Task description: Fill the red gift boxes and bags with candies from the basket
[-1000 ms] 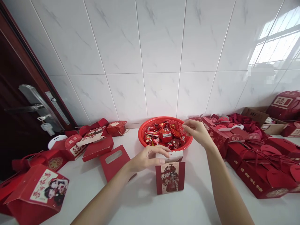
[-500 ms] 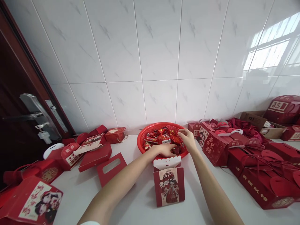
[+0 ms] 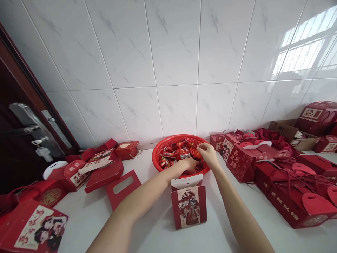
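Note:
A red plastic basket [image 3: 157, 154] full of wrapped candies [image 3: 181, 153] stands against the wall. My left hand [image 3: 189, 164] reaches down among the candies, its fingertips hidden, so what it holds cannot be told. At the basket's right side my right hand [image 3: 207, 154] has its thumb and fingers pinched together on a red wrapped candy [image 3: 195, 153]. Just in front of the basket stands a red gift box [image 3: 189, 207] with a couple printed on its face and its top flaps raised.
Folded red boxes [image 3: 105, 172] and a flat piece with a slot [image 3: 123, 188] lie at the left. Several closed gift boxes [image 3: 297, 202] fill the right side, with a cardboard carton [image 3: 305, 142] behind. A door handle [image 3: 34, 128] is at far left.
My left hand has pushed deeper into the candies. My right hand has closed on a candy at the basket's right side. The view has shifted slightly.

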The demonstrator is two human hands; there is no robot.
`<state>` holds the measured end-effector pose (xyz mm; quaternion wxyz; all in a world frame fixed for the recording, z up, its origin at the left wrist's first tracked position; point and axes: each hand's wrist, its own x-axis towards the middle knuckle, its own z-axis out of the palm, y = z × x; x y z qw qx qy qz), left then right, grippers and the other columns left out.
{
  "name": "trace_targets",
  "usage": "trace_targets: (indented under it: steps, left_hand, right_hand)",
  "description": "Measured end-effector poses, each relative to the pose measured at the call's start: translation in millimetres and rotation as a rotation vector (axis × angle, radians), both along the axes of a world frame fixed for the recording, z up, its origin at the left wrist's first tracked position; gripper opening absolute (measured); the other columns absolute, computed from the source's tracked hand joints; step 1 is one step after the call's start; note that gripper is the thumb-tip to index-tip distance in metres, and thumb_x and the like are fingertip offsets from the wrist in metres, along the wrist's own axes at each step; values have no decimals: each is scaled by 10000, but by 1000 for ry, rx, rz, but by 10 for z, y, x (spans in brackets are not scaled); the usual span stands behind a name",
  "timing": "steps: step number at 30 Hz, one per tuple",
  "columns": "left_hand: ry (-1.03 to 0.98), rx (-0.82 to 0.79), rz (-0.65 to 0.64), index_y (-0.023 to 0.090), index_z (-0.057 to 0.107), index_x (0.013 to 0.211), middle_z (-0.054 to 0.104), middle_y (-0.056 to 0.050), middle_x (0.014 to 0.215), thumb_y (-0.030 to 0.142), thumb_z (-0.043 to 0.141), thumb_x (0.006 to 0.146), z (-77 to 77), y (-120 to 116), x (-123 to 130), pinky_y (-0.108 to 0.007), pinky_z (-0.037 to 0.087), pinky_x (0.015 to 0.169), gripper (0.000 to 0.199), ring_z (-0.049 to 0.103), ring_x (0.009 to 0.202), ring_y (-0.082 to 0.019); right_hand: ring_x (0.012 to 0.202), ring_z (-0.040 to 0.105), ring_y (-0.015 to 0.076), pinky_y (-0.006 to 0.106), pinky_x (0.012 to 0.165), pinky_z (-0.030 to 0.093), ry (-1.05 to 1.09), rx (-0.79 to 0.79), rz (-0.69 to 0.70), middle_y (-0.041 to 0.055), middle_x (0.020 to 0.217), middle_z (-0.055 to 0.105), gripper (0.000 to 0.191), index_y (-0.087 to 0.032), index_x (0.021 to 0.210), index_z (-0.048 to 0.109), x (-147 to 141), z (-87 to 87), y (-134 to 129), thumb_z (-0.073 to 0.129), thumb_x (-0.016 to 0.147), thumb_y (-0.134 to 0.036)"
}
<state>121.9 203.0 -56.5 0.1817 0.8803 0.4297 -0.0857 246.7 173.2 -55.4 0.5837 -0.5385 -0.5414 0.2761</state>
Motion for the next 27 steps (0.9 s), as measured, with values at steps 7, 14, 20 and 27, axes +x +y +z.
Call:
trace_targets:
  steps: [7, 14, 20, 27]
  left_hand:
    - [-19, -5, -14, 218, 724, 958, 739, -59, 886, 59, 693, 597, -41, 15, -31, -374, 546, 761, 395, 677, 818, -280]
    - [-213, 32, 63, 205, 590, 540, 632, -27, 598, -16, 689, 547, -174, 96, 58, -421, 528, 832, 242, 667, 794, -301]
    - [-429, 0, 188, 189, 689, 559, 651, -22, 561, 50, 708, 572, 44, 186, -264, -370, 526, 771, 141, 666, 713, -262]
    - [-803, -31, 360, 172, 795, 850, 781, -59, 982, 219, 604, 752, 179, 203, -768, -312, 511, 890, 220, 682, 989, -231]
  right_hand:
    - [792, 680, 231, 338, 723, 520, -32, -3, 1, 48, 790, 737, 121, -220, 692, 644, -19, 16, -26, 565, 680, -310]
    - [770, 674, 224, 337, 729, 508, -58, -5, 4, 31, 764, 737, 118, -226, 668, 646, -19, 10, -44, 556, 676, -301]
    - [745, 663, 218, 325, 693, 508, -54, 1, -2, 37, 755, 728, 124, -226, 669, 641, -16, 50, -74, 562, 685, -320]
    - [771, 670, 228, 340, 717, 504, -50, -2, 17, 45, 780, 735, 133, -218, 682, 654, -18, 20, -30, 586, 685, -331]
